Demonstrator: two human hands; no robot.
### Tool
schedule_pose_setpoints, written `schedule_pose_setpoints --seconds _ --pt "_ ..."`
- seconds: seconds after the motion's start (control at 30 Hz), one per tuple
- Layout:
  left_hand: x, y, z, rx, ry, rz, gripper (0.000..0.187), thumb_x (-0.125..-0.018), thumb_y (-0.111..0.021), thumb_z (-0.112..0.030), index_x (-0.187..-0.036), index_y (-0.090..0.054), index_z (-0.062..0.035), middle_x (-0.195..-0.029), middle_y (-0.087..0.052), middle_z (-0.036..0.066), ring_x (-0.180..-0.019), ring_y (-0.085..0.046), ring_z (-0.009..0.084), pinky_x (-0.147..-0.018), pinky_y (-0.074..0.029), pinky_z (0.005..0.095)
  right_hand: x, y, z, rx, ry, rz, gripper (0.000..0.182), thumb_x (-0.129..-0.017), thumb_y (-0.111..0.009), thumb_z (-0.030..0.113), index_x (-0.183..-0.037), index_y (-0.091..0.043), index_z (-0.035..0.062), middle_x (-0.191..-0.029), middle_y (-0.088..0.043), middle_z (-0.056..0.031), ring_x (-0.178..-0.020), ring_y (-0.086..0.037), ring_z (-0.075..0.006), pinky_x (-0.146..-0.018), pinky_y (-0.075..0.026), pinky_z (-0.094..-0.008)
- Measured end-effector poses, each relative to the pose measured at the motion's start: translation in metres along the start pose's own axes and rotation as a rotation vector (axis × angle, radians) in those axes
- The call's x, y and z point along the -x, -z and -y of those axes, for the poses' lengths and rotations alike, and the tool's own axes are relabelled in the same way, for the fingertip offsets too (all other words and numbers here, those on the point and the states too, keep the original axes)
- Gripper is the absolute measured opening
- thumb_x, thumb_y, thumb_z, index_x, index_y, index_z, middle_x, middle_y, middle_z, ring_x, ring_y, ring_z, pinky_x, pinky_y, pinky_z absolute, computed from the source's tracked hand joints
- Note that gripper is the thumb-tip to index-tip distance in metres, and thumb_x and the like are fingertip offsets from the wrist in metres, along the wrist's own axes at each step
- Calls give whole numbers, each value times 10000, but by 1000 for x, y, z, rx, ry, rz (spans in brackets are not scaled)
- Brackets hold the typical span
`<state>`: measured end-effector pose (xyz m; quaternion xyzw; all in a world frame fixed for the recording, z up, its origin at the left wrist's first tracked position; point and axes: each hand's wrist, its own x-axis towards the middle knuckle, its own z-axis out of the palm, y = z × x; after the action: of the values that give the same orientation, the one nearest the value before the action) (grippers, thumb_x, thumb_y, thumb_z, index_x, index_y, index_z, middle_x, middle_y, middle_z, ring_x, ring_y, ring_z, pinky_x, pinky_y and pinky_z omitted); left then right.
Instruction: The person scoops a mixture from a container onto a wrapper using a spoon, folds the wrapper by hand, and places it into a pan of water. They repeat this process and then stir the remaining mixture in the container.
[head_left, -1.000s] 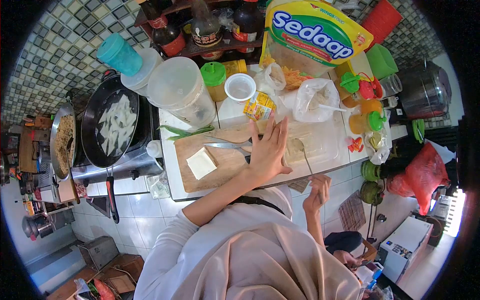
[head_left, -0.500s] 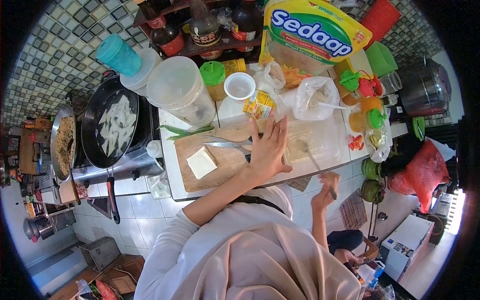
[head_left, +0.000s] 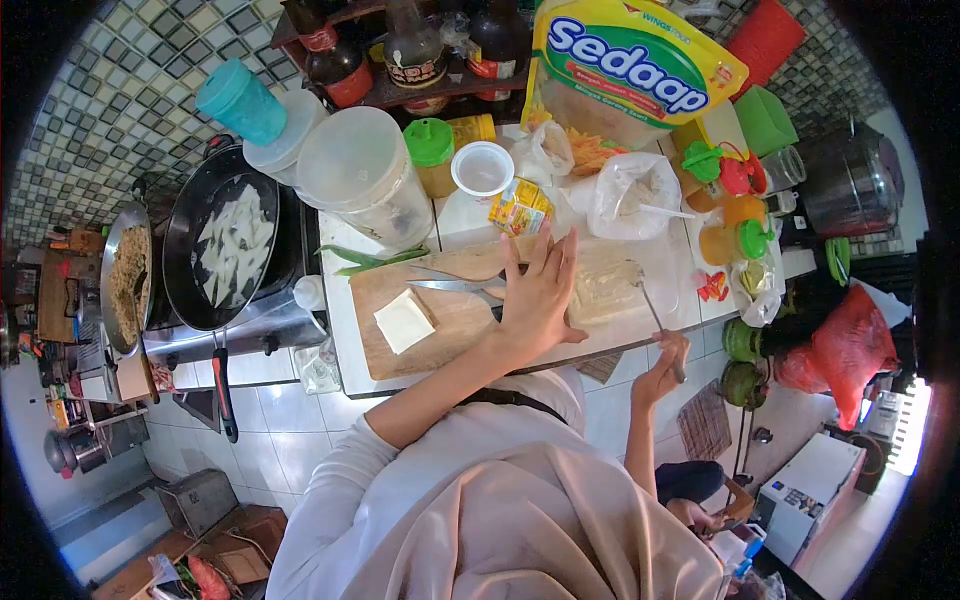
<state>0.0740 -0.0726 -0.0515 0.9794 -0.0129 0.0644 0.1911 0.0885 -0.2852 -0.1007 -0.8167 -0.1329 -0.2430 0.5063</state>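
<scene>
My left hand (head_left: 538, 300) rests with its fingers spread at the right end of the wooden cutting board (head_left: 385, 362), beside a shallow clear plastic container (head_left: 677, 290) holding something pale and wet. Scissors (head_left: 455, 285) lie on the board with blades apart, their handles partly hidden by that hand. To the left is a stack of thin white square sheets (head_left: 403, 322). My right hand (head_left: 664, 368) is closed round the handle of a fork (head_left: 647, 295), whose head is over the container's contents.
Behind the board stand a large clear tub (head_left: 355, 180), a white cup (head_left: 483, 169), a yellow sachet (head_left: 521, 207) and an open plastic bag (head_left: 630, 195). A frying pan (head_left: 190, 300) with white pieces sits on the stove at left. Another person's hand (head_left: 705, 518) shows at lower right.
The fork's head has moved right and away from me within the container, and my right hand has shifted slightly right. My left hand stays in place.
</scene>
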Motion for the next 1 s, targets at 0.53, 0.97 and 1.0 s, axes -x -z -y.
schedule_pose_setpoints --seconds 0.53,0.97,1.0 --pt "-6 -2 3 -7 2 6 1226 -402 -750 -510 -1294 -147 76 -1192 -411 167 -1268 -184 327 -927 -89 663 15 -5 13 -68 7 209 345 -899 -363 235 -687 -493 -4 -748 -555 -129 -744 -487 -265 -702 -390 -357" --pt "-5 -2 5 4 1 -8 1209 -410 -741 -514 -1291 -161 78 -1196 -410 167 -1270 -174 328 -926 -87 668 -6 7 8 -96 8 227 383 -899 -374 275 -655 -490 4 -712 -543 -106 -720 -467 -232 -711 -382 -339" --pt "-5 -2 4 3 -1 -2 1208 -412 -741 -515 -1291 -161 77 -1200 -408 168 -1271 -173 327 -925 -87 668 -7 9 8 -104 47 286 385 -899 -373 278 -653 -490 6 -713 -539 -104 -719 -463 -225 -713 -380 -337"
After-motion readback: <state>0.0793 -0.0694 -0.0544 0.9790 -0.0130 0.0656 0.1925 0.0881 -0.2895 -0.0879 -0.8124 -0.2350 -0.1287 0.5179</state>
